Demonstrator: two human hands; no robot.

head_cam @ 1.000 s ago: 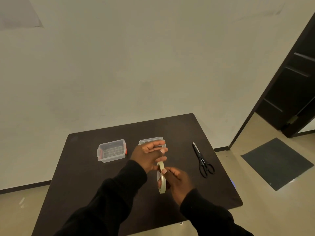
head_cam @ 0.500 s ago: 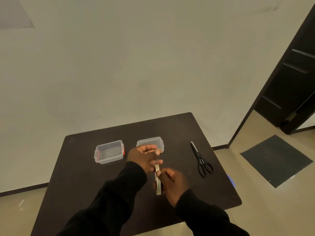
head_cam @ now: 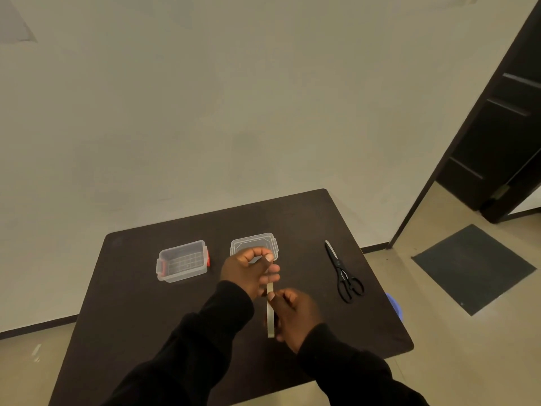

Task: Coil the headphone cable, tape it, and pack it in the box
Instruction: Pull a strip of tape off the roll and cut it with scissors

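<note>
Over the middle of the dark table (head_cam: pixel 123 312), my right hand (head_cam: pixel 292 315) grips a pale roll of tape (head_cam: pixel 270 313), held edge-on. My left hand (head_cam: pixel 248 272) is just above it, thumb and fingers pinched at the roll's top edge, apparently on the tape's end. A clear plastic box (head_cam: pixel 183 260) with red latches stands open at the back left. Its clear lid (head_cam: pixel 254 244) lies flat behind my left hand, partly hidden. No headphone cable is visible.
Black scissors (head_cam: pixel 342 272) lie on the table's right side, blades pointing away. The table's right and front edges drop to a tiled floor. A dark mat (head_cam: pixel 474 268) and an open dark door (head_cam: pixel 503 118) are at the right.
My left hand's fingers have curled in and pinched at the roll's top. Both hands stay together over the table's middle; the roll now shows fully edge-on.
</note>
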